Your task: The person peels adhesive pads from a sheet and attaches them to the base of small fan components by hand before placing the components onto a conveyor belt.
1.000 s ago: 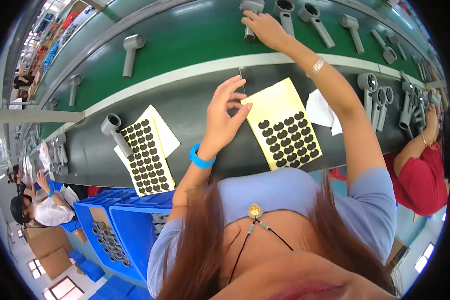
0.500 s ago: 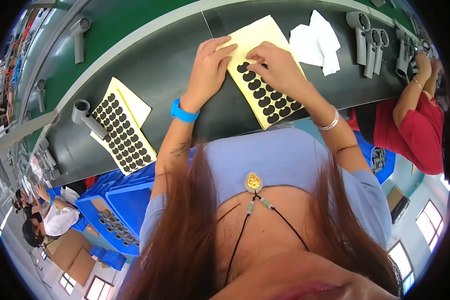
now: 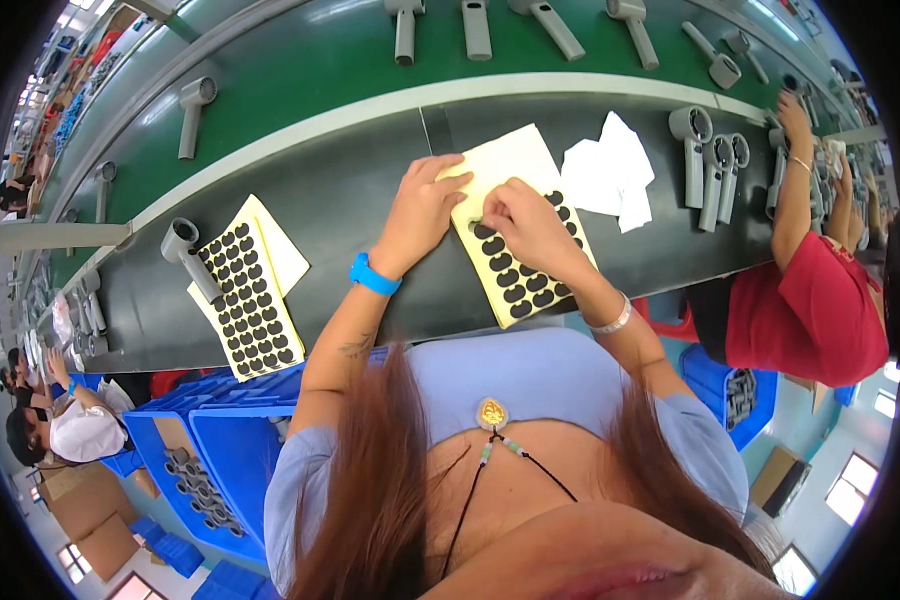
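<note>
On the surface (image 3: 360, 200), your yellow sheet (image 3: 518, 148) stretches lengthwise away, leaning left.
Right hand (image 3: 530, 225) over the black stickers (image 3: 514, 294), left hand (image 3: 427, 210) at the left edge; hands apart, grips unclear.

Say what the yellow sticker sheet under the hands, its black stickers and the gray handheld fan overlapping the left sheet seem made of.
Yellow sticker sheet: probably smooth paper, being thin and flat. Black stickers: matte, evenly dark; film, foam or rubber, I can't tell. Gray handheld fan: likely satin molded plastic, from its rounded, uniform body.
</note>
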`<state>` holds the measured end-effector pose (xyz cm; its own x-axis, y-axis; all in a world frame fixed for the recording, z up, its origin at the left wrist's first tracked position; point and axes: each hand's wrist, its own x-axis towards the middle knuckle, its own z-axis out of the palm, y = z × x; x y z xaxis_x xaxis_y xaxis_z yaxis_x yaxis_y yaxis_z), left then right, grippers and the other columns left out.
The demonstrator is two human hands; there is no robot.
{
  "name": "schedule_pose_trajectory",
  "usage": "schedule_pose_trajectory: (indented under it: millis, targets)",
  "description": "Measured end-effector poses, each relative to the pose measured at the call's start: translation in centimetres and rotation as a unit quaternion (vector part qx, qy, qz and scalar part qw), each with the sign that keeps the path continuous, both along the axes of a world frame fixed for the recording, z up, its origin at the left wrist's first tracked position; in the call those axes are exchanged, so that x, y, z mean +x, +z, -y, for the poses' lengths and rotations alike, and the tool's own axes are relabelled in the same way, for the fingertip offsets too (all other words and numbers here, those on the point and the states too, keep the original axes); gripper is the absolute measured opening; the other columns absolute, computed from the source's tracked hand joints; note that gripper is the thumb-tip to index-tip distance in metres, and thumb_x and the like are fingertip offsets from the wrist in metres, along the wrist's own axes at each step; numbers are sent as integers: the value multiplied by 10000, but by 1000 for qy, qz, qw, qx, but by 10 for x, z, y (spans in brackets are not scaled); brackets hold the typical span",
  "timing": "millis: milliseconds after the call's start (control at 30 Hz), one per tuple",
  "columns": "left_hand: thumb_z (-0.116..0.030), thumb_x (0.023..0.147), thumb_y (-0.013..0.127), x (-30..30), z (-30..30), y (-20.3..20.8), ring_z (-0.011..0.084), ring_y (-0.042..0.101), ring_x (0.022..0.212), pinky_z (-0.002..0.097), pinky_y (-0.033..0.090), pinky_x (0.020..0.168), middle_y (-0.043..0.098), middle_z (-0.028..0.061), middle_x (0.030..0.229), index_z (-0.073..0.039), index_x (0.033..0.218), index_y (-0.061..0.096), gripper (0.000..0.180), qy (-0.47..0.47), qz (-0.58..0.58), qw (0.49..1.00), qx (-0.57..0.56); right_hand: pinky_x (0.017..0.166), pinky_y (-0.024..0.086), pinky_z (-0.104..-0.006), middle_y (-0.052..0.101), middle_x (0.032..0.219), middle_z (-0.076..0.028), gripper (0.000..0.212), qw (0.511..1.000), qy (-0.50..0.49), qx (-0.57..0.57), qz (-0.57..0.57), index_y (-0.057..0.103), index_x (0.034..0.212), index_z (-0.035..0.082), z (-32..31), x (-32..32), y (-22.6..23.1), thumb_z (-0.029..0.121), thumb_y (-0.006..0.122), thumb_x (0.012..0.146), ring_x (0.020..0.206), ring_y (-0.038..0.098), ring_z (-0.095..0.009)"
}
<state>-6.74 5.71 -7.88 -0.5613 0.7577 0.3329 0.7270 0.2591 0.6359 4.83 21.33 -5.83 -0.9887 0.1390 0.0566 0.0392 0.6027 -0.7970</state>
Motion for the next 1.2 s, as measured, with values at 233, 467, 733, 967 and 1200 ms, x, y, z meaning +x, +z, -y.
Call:
schedule_pose_trajectory:
  millis: [233,467,733,967,1200]
  targets:
    - [-87,770,690,-38,-24,11,331,562,1062,391,455,919,632,143,1111,-15,1015,681,256,-24,-56,998,26,960,397,-436,491,1237,-249,374,917,12,-46,-397,526,1103,-56,-65,20,172,43,623,755,1159,483,-336]
    - [-313,834,696,-143,-93,22,375,583,1012,428,478,860,609,230,1102,28,1176,575,498,130,-69,987,58,1014,356,-535,429,1313,-347,352,861,10,-52,-506,534,1064,-107,-157,43,175,58,539,752,1230,447,-434]
    - [-417,750,760,-181,-117,-8,337,667,825,420,515,738,682,181,871,9,1264,471,728,222,22,973,-62,990,381,-511,475,1263,-304,281,802,85,-21,-591,544,1054,-88,-151,-21,217,37,534,803,1170,489,-401]
    - [-40,747,775,-199,-100,10,171,624,929,303,514,804,647,111,1070,14,1127,578,431,230,9,933,276,970,403,-491,515,1219,-266,220,856,-23,-154,-493,554,1046,-71,-229,6,175,19,529,847,1118,525,-372]
    - [-5,729,756,-83,-51,76,191,666,933,300,513,840,694,89,1034,-32,1058,666,342,62,50,946,314,949,424,-471,554,1176,-228,162,852,-70,-248,-456,563,1038,-55,-110,-61,157,1,524,891,1066,562,-343]
